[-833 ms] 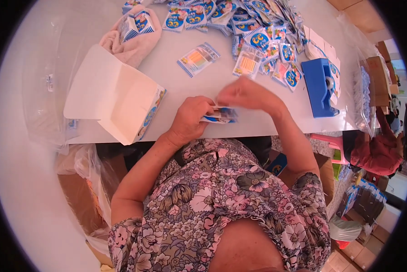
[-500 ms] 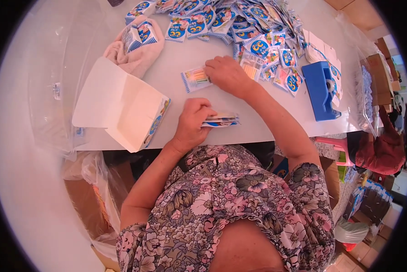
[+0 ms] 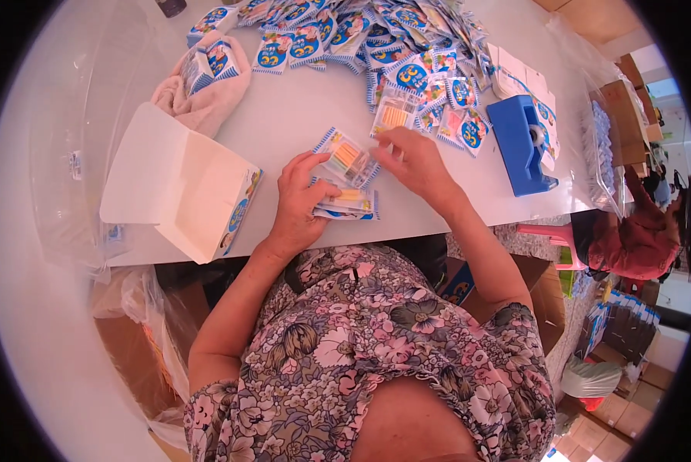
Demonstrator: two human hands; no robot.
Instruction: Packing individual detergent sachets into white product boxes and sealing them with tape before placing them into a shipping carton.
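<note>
My left hand [image 3: 298, 202] grips a small stack of flat clear-and-blue packets [image 3: 355, 203] near the table's front edge. Its index finger reaches to a clear packet [image 3: 347, 157] with coloured sticks inside, lying just beyond the stack. My right hand [image 3: 418, 162] hovers to the right of that packet, fingers curved and apart, with nothing seen in it. Another clear packet with orange sticks [image 3: 394, 114] lies beyond its fingertips, against a big pile of blue-and-white packets [image 3: 345, 35].
At left stands an open white carton [image 3: 207, 196], lid folded back. Behind it a pinkish cloth [image 3: 226, 100] surrounds a few packets. A blue tape dispenser [image 3: 521, 146] stands at right, beside flat printed cards [image 3: 507, 73]. Beyond the table's right side is a pink stool [image 3: 549, 231].
The clear packet under my right hand has come toward the left hand's stack. My right hand has let it go and drawn back to the right. My left fingers have spread toward it.
</note>
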